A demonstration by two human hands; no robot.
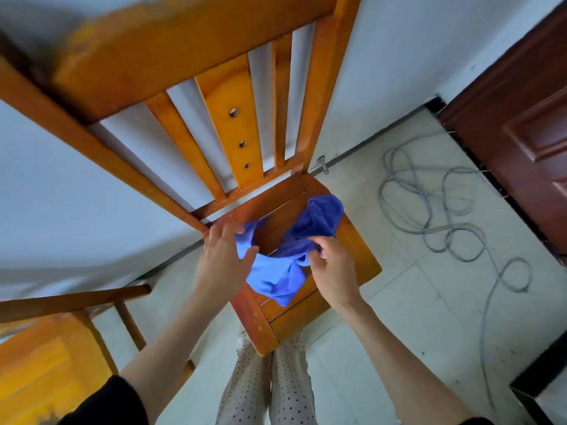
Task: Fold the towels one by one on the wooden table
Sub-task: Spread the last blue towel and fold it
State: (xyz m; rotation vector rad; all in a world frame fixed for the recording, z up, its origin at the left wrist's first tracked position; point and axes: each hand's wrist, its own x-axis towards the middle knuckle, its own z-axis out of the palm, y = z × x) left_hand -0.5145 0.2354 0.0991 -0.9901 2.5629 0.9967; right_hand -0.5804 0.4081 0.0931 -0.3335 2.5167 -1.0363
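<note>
A crumpled blue towel (285, 265) hangs between my two hands over the seat of a wooden chair (352, 250). My left hand (221, 259) pinches the towel's left edge between thumb and fingers. My right hand (331, 268) grips a bunched fold near the towel's middle. The far end of the towel lies in a heap on the seat's right rear part. A loose flap droops toward the seat's front.
The chair's slatted back (227, 124) rises close in front of me. A second wooden piece of furniture (46, 348) stands at the lower left. A grey cable (454, 216) lies coiled on the tiled floor at the right, beside a dark brown door (527, 133).
</note>
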